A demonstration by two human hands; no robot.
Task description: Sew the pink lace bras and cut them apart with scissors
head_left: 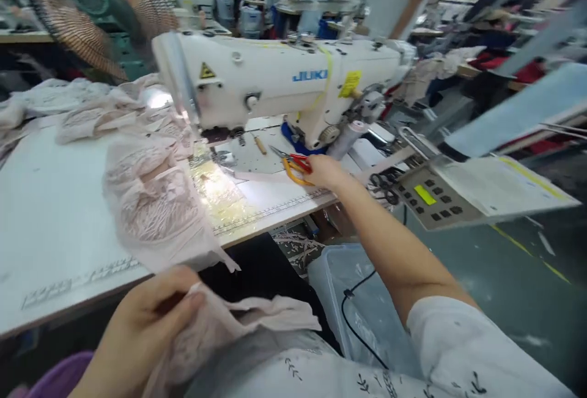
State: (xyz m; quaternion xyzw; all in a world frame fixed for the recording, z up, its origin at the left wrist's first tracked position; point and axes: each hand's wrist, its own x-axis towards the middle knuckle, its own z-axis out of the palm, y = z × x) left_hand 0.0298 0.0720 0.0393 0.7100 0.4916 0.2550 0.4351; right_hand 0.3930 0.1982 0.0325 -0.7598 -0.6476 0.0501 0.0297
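Note:
My left hand (142, 324) is closed in a pinch on a pale pink lace garment piece (206, 324), held low over my lap. At the sewing machine's bed, my right hand (326, 173) has its fingers curled at the handles of scissors (296, 165). Their blades point left; one handle part is orange, another red, and I cannot tell if this is one pair or two. The fingertips are partly hidden. Another pale pink lace garment (160, 202) lies on the table left of the needle area, hanging over the front edge.
A white sewing machine (270, 80) spans the table (59, 202). More pale fabric (50, 101) is piled at back left, before a large fan (98, 7). A wooden-handled tool (260, 144) lies on the bed. At right are a control panel (431, 196) and, below, a plastic bin (367, 306).

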